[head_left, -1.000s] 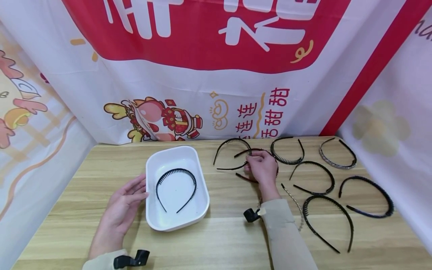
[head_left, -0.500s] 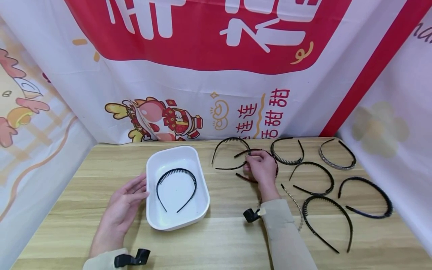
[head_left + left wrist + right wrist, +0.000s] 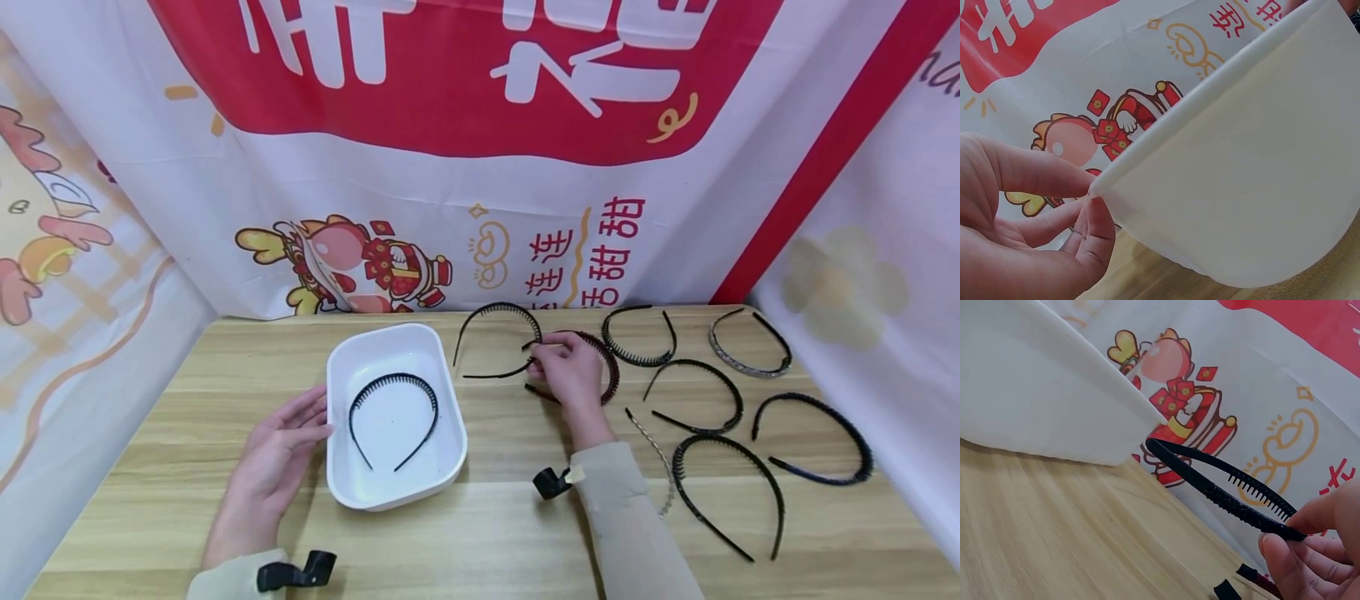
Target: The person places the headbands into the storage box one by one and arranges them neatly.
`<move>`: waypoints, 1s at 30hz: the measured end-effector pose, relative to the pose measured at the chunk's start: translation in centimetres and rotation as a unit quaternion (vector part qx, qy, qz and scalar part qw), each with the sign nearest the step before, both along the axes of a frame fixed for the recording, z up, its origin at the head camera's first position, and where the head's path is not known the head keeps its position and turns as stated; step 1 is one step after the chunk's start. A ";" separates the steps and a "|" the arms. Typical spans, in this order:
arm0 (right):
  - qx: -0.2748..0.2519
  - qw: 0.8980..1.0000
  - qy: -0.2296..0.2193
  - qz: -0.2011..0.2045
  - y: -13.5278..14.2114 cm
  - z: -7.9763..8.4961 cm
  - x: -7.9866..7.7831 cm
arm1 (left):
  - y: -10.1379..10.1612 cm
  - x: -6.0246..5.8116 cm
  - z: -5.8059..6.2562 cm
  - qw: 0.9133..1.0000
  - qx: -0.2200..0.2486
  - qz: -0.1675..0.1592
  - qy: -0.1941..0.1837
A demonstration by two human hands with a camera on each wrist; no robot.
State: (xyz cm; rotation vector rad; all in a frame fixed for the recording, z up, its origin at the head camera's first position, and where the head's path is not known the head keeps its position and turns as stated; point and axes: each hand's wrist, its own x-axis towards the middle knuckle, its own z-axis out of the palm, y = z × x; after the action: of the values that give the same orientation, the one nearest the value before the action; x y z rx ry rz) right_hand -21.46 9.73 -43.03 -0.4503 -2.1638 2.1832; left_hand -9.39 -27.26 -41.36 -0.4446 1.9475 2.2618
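Observation:
With thumb and fingertips, my left hand holds the left rim of a white plastic basin; the left wrist view shows the fingertips pinching the basin's edge. A black toothed headband lies inside the basin. My right hand pinches another black toothed headband at one side of its curved band, its two ends pointing left toward the basin. Just below that hand, a dark reddish-brown toothed headband lies on the table, partly hidden by the hand.
Several more headbands lie on the wooden table's right side: a black toothed one, a silvery one, a dark blue one and a thin beaded one. A printed cloth hangs behind the table.
My right hand has shifted slightly left with the black headband, uncovering more of the reddish-brown one. The left hand and basin stay in place.

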 end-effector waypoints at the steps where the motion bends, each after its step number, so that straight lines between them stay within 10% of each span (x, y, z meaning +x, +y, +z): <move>1: -0.001 1.000 0.000 0.002 -0.1 0.1 0.0 | 0.0 0.0 0.0 1.000 -0.002 -0.001 0.000; 30: -0.027 0.999 0.014 0.009 -0.7 1.4 0.7 | 0.1 0.0 0.0 1.000 0.011 0.007 -0.003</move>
State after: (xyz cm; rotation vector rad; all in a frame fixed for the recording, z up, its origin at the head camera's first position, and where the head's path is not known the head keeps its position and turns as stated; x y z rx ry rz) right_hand -20.79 9.03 -41.66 -0.4012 -2.1074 2.2497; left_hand -9.41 -27.20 -41.34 -0.4640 1.9217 2.2857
